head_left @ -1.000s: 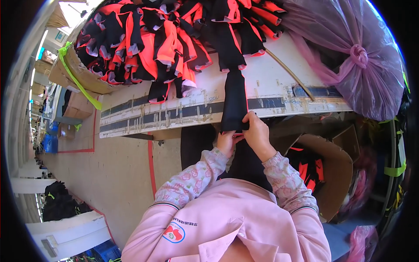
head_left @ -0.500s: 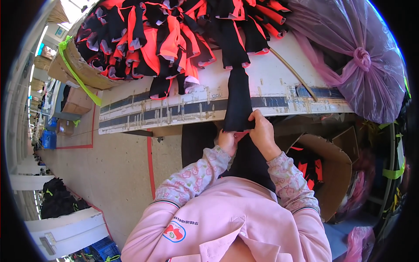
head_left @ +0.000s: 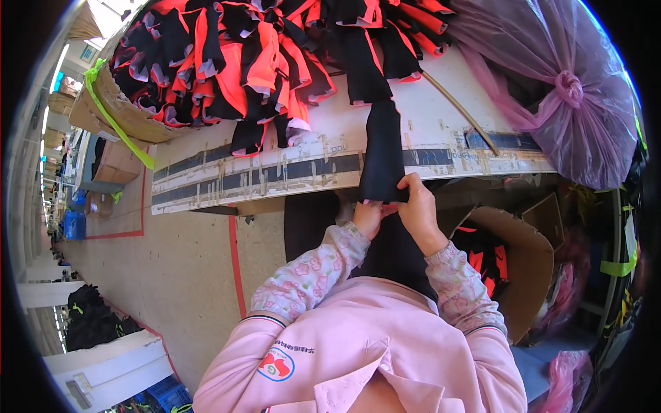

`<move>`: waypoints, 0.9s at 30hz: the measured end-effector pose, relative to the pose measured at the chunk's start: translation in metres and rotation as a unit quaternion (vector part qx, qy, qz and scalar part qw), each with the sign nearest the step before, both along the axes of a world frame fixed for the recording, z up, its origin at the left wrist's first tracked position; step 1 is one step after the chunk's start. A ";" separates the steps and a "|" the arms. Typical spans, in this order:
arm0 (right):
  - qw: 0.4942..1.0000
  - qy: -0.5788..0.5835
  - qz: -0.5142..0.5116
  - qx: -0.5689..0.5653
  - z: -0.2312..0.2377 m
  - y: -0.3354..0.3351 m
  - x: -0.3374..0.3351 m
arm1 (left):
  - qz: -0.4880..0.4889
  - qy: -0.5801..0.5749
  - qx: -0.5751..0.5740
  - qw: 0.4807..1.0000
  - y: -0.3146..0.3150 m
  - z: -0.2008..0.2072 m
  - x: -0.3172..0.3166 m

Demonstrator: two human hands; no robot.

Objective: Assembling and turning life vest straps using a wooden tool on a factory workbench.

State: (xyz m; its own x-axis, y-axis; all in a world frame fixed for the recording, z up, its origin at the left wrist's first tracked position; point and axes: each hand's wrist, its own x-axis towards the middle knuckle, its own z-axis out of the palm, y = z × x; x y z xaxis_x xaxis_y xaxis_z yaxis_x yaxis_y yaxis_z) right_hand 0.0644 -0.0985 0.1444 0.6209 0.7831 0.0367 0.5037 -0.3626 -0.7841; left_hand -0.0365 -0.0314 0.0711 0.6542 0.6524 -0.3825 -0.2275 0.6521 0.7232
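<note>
- Black cloth strip (head_left: 383,148): on the white table (head_left: 330,131), its near end reaching past the front edge.
- Grip: right hand (head_left: 418,208) pinched on the near right corner. Left hand (head_left: 368,219) at the near left edge, fingertips hidden; cannot tell whether closed.
- Handling (judgement): hold both corners level, pull lightly and evenly; a harder tug on one side would likely skew or wrinkle the cloth.
- Long axis: runs almost straight away from the body, across the table edge; near end points at the chest, far end meets another black piece (head_left: 367,76).
- Beyond: heap of black and orange pieces (head_left: 268,55).
- To the right: thin stick (head_left: 461,113), knotted purple bag (head_left: 585,117); lower down, cardboard box (head_left: 533,275).
</note>
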 end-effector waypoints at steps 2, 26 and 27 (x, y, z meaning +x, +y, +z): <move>0.999 -0.014 -0.007 0.035 0.003 -0.001 0.004 | -0.029 -0.013 0.011 0.999 0.005 0.003 0.002; 0.960 -0.165 0.199 0.108 -0.024 0.091 0.093 | -0.013 0.029 -0.125 0.992 0.002 0.008 0.027; 0.968 -0.154 0.155 0.122 -0.001 0.081 0.097 | -0.035 0.035 -0.122 0.991 0.002 -0.007 0.025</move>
